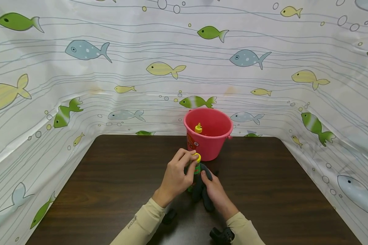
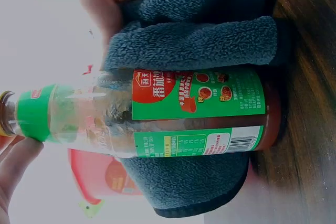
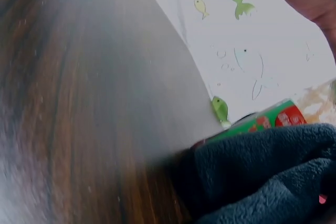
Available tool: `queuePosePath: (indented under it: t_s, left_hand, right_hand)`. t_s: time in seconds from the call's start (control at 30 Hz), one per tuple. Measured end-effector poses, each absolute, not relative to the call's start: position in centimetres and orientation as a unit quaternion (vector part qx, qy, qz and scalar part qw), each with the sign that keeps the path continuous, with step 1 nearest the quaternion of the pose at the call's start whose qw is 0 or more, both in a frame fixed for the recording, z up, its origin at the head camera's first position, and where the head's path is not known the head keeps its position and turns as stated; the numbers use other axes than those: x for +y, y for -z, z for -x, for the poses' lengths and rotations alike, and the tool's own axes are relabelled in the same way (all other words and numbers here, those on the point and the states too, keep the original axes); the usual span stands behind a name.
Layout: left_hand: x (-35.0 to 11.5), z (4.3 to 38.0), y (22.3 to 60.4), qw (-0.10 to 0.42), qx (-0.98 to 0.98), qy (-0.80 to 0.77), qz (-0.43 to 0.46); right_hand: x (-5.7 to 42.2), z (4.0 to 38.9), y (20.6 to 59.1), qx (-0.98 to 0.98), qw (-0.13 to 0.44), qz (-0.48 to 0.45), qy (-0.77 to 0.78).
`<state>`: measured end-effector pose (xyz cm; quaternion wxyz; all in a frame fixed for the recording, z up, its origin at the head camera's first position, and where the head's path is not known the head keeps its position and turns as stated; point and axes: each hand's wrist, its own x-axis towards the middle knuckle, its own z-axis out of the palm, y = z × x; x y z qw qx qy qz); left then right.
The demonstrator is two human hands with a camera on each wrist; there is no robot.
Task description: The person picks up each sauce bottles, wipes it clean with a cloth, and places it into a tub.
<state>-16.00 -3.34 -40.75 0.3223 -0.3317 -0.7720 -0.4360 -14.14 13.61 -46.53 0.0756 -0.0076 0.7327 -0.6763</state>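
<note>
A clear ketchup bottle [image 1: 197, 169] with a green label and yellow cap stands upright on the table, in front of the bucket. My left hand [image 1: 178, 173] pinches it at the cap with thumb and fingers. My right hand [image 1: 218, 194] grips a dark grey cloth [image 1: 208, 200] against the bottle's right side. In the left wrist view the fuzzy cloth [image 2: 194, 45] wraps behind the bottle [image 2: 197, 93], showing on both sides of it. Some red sauce shows low inside. The right wrist view has the cloth [image 3: 262, 171] covering most of the label.
A pink bucket [image 1: 214, 149] stands just behind the bottle, with a yellow nozzle top [image 1: 198, 128] showing inside it. The dark wood table [image 1: 116, 190] is enclosed at the back and sides by a white fish-print sheet [image 1: 125, 30].
</note>
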Motion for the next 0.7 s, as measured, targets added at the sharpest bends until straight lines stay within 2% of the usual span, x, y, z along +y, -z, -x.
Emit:
queuePosePath:
  t_s: [0.23,0.5,0.7]
  left_hand:
    - [-3.47,16.01,40.86,0.317,-0.774,0.436,0.332]
    - [-3.48,16.02,40.88,0.322,-0.771,0.433,0.339]
    - [-3.45,16.07,40.8,0.326,-0.769,0.433,0.338]
  right_hand:
    - [14.2,14.46,46.8,0.758,0.096,0.01,0.645]
    - [14.61,14.64,46.83,0.794,0.094,0.038,0.599]
    - [14.47,14.61,46.4,0.779,0.104,0.026,0.617]
